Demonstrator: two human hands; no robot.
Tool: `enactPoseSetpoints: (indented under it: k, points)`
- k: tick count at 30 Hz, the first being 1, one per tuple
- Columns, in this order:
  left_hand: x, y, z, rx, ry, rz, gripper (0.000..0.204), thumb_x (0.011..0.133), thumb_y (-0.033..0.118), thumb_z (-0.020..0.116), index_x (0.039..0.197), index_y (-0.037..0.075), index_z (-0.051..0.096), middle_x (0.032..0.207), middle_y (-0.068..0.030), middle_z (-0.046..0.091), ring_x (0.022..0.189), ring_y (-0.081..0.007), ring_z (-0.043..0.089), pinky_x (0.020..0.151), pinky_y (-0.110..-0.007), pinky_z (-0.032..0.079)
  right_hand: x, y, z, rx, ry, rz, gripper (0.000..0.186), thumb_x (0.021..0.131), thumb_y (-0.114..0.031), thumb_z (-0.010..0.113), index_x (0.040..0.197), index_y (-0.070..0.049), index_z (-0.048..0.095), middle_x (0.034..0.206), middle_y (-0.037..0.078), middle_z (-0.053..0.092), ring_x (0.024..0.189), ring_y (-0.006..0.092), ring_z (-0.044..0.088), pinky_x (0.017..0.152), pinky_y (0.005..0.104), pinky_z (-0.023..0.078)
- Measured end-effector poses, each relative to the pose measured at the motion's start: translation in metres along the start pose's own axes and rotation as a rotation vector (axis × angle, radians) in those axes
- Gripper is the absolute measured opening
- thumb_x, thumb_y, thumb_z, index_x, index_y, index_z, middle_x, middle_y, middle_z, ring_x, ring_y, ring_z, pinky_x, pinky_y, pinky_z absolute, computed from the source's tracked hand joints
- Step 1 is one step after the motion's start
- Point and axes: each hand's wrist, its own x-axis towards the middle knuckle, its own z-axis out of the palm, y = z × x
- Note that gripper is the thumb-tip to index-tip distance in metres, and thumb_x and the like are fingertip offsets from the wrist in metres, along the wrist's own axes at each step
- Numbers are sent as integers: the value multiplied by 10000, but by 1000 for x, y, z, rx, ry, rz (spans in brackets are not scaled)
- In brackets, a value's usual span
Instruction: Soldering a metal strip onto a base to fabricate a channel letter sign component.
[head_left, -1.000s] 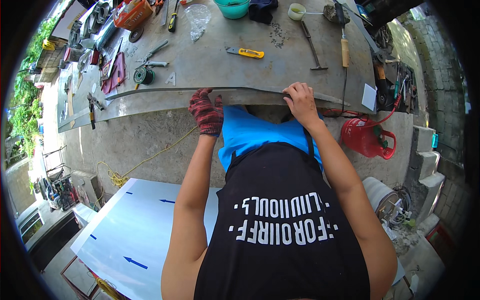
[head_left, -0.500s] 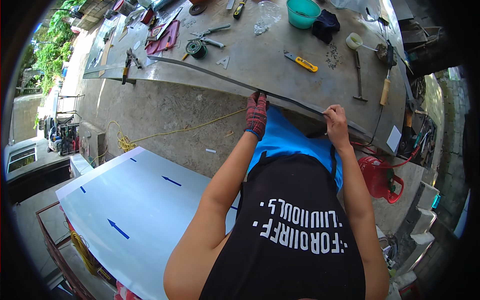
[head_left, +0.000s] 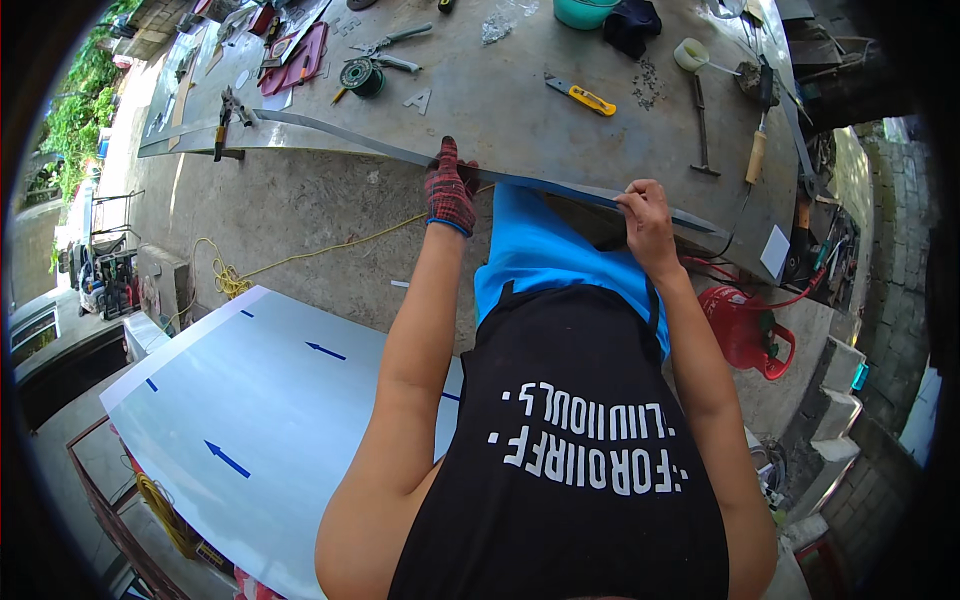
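Along the near edge of the metal-topped workbench [head_left: 480, 110], from about ten o'clock round to half past two, we have a long thin metal strip [head_left: 555, 187]. Our gloved left hand [head_left: 452, 190], near half past eleven, touches it with one finger reaching up past it; the glove hides how tightly the fingers close, so we cannot tell whether they grip. Our bare right hand [head_left: 648, 225], at two o'clock, has thumb and bent fingers drawn together in a pinch on the strip. To handle it well, we would let the hands work level with each other, gripping the flat faces rather than sliding skin along an edge, which could be sharp; the bare fingers deserve the most care. Such a slender piece would probably flex or kink, so we should support it from both sides and move it slowly. We should also mind its ends: the far left one lies just beside the orange-handled pliers [head_left: 221, 135] at ten o'clock. The yellow utility knife [head_left: 585, 97] at one o'clock and the wire spool [head_left: 362, 77] at eleven lie beyond the strip, apart from it.
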Motion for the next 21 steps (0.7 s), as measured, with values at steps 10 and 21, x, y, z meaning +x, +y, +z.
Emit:
enactPoseSetpoints:
  k: [10,21]
  points:
    - [-22,13,-12,-112,-41,95,659,871,96,715,1461,188,436,989,-85,649,762,-250,657,690,-424,556,8,-9,4,-97,19,-95,134,837,45,704,948,-25,676,1025,96,588,988,295,601,869,403,481]
    - [-58,39,-14,-216,-380,371,828,923,63,605,1630,187,193,933,-80,625,711,-175,601,666,-372,546,2,-24,-1,-124,55,-231,273,775,74,719,1017,-48,683,1024,69,590,987,262,592,884,386,458]
